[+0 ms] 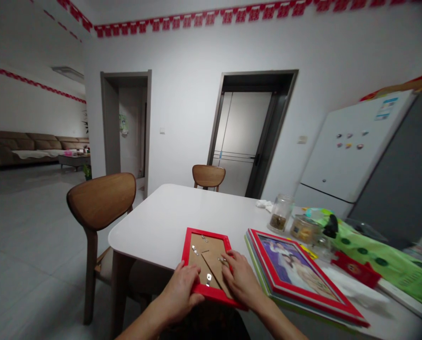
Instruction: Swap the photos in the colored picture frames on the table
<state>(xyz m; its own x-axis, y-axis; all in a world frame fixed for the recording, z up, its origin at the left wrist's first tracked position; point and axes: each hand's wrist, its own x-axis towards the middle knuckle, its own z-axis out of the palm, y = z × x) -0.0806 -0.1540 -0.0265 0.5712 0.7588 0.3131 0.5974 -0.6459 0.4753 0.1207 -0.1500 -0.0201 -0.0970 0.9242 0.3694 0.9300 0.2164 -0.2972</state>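
A small red picture frame [211, 294] lies face down at the table's near edge, its brown backing board [198, 259] upward. Several metal clips and a slanting dark stand strip [212, 268] show on the board. My left hand [182, 285] grips the frame's lower left corner, thumb along the near edge. Curled round the right side is my right hand [241, 278], its fingertips at a metal clip [223, 260] on the board. Its thumb is partly hidden. Just right of it lies a stack of frames topped by a large red-framed photo [296, 264].
The white table [196, 208] carries a glass jar [281, 212], a clear food container [305, 229], crumpled tissue [265, 204] and a green plastic bag [384, 257] on its right. Wooden chairs stand left [102, 198] and behind [209, 175]. A white fridge [352, 141] is at right.
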